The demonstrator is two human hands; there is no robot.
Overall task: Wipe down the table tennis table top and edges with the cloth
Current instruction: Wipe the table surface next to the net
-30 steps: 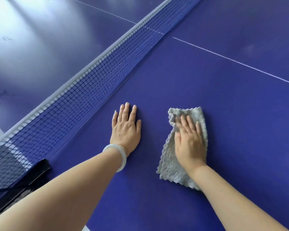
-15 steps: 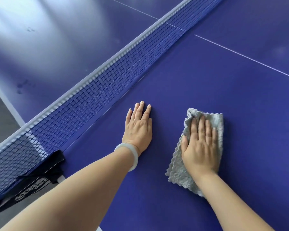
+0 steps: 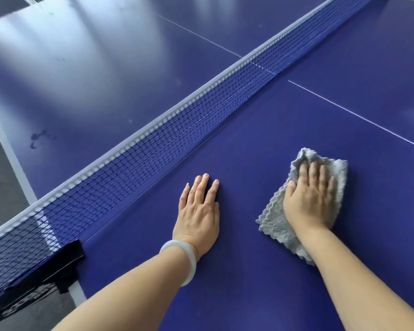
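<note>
The blue table tennis table top (image 3: 261, 144) fills most of the view. A grey textured cloth (image 3: 273, 218) lies flat on the near half, right of centre. My right hand (image 3: 311, 199) presses flat on the cloth with straight fingers, covering its middle. My left hand (image 3: 198, 213) rests flat on the bare table surface a little to the left of the cloth, fingers straight, a white bangle on its wrist.
The blue net (image 3: 177, 130) with a white top band runs diagonally from lower left to upper right, just beyond my left hand. Its black clamp post (image 3: 58, 266) sits at the table's left edge. Smudges (image 3: 37, 138) mark the far half. Grey floor (image 3: 0, 187) shows at left.
My right hand has slid the cloth rightward and slightly away from me across the table. My left hand has stayed flat on the surface. The view has shifted to show more of the far half.
</note>
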